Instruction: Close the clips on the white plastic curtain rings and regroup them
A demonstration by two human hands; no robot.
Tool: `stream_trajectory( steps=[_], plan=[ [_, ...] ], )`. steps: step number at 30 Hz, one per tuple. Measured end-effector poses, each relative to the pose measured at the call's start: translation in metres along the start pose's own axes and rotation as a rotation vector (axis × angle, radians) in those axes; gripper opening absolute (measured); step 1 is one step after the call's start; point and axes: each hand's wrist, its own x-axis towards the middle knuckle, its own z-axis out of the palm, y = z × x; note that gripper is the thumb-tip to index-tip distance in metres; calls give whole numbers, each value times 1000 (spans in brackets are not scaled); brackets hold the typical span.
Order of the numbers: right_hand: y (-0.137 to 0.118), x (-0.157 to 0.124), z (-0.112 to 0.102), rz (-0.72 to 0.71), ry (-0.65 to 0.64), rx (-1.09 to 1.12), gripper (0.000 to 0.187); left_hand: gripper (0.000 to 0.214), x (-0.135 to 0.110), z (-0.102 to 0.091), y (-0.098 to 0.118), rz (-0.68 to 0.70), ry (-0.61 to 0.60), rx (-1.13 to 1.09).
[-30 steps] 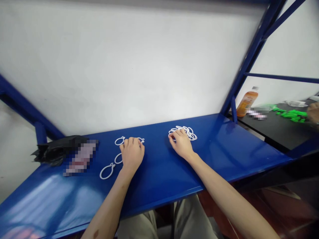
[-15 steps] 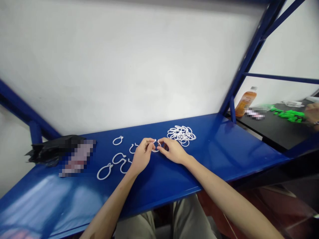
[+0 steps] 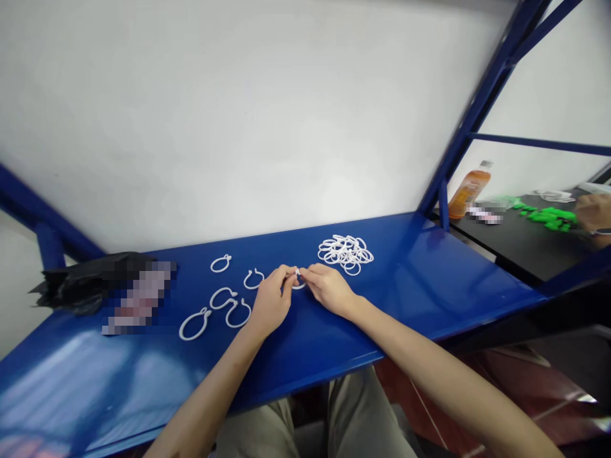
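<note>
At the middle of the blue table [image 3: 420, 273], I have one white ring [image 3: 299, 287] pinched in the fingertips of the left hand [image 3: 273, 296] and the right hand [image 3: 330, 291], one closed on each side, presumably to steady both ends evenly; the fingers hide the exact contact. From it, the pile of white rings [image 3: 351, 255] sits at two o'clock, handy for the right hand, while five loose rings [image 3: 233, 294] lie around nine, probably spread to stay separate.

White ring [image 3: 299, 286] partly hidden by fingers [image 3: 315, 275]; co-worker's hand [image 3: 594, 211] cut off by right edge.
</note>
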Motion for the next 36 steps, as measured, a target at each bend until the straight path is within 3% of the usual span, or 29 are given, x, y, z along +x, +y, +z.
stream_trajectory(
  steps=[6,11,17,20,24,30,36],
  plan=[
    [-1,-1,-1,8,-102,-124,22,21,0,2,-2,55,-50,90],
    [5,7,-6,96,15,-66,27,34,7,-6,2,74,10,387],
    [43,1,-27,318,227,-146,30,46,8,-19,-5,-160,35,897],
    [57,-6,-40,432,240,-179,21,42,6,-23,-11,-218,16,1009],
    [60,-9,-51,493,183,-184,10,35,5,-23,-15,-194,-60,1012],
    [58,-10,-47,490,126,-225,7,27,8,-17,-12,-36,-133,795],
    [60,-11,-43,469,91,-195,4,29,9,-20,-9,-86,-29,855]
  ],
)
